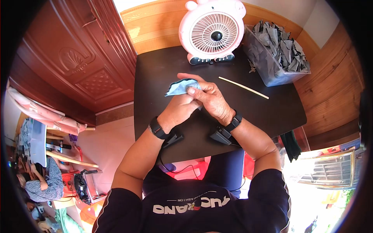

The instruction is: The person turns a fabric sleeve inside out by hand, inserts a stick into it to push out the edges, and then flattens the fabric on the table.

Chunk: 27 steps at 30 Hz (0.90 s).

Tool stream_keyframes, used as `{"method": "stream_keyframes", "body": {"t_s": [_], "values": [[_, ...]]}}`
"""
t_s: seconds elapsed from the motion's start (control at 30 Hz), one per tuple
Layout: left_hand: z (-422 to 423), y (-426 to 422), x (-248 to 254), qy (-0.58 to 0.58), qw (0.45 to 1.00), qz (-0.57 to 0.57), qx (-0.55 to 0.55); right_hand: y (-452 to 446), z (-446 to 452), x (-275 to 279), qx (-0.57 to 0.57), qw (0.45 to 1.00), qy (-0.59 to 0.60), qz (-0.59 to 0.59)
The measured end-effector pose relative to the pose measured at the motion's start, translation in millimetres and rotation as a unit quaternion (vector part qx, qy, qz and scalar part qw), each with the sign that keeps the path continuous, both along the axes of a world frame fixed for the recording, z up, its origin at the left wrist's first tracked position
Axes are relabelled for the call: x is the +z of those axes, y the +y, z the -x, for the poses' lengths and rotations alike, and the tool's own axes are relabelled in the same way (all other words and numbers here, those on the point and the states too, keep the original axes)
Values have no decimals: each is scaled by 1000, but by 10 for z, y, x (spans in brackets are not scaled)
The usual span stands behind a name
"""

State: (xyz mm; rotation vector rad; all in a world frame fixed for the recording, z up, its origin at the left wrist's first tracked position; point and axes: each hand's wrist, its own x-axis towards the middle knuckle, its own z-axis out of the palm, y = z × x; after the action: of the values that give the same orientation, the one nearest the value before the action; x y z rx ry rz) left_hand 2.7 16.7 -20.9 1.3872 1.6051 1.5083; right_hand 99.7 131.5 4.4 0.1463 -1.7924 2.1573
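A small piece of light blue cloth point(182, 88) with a dark edge is held up above the dark table. My right hand point(214, 101) is closed on it, the thumb pressing on its right end. My left hand point(179, 110) meets the right one just below the cloth and also grips it; its fingers are partly hidden behind the cloth and the right hand. A thin pale stick point(243, 87) lies on the table to the right of my hands, touched by neither.
A pink animal-shaped fan point(211, 33) stands at the back of the dark table point(155, 73). Right of it is a clear plastic bin point(272, 75) heaped with grey cloth pieces point(283, 46). Black devices point(221, 136) sit near my wrists. Another person point(44, 184) is at far left.
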Motion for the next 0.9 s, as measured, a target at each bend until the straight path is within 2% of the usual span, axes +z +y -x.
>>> {"method": "stream_keyframes", "body": {"t_s": [0.07, 0.17, 0.2, 0.3, 0.33, 0.43, 0.53, 0.67, 0.73, 0.8, 0.9], "values": [[83, -11, -19, -97, 994, 38, -41, 41, -9, 12, -48, 999, -16, -13], [116, -99, 155, -271, 961, -38, 50, 101, 2, -27, -102, 993, 3, -59], [102, -111, 217, -283, 954, -87, 54, 95, 12, -61, -109, 991, 16, -74], [108, -134, 196, -253, 959, -108, 62, 34, 23, -117, -73, 996, 3, -41], [110, -126, 150, -267, 956, -105, 61, 9, 8, -90, -69, 996, 9, -64], [75, -109, 111, -295, 943, -133, 74, -79, 5, -92, -52, 998, 25, -8], [65, -146, 176, -306, 941, -136, 53, -60, -10, -79, -41, 998, 7, -44], [3, -127, 139, -328, 938, -112, 25, -59, -25, -52, -55, 998, 29, -21], [-25, -86, 98, -371, 914, -167, 4, -116, -16, -43, -74, 997, 34, -7], [-34, -73, 121, -407, 895, -182, -30, -129, 12, -90, -94, 994, 38, -30], [5, -61, 28, -353, 925, -135, 39, -86, 39, -161, -89, 989, 48, -112]]}}
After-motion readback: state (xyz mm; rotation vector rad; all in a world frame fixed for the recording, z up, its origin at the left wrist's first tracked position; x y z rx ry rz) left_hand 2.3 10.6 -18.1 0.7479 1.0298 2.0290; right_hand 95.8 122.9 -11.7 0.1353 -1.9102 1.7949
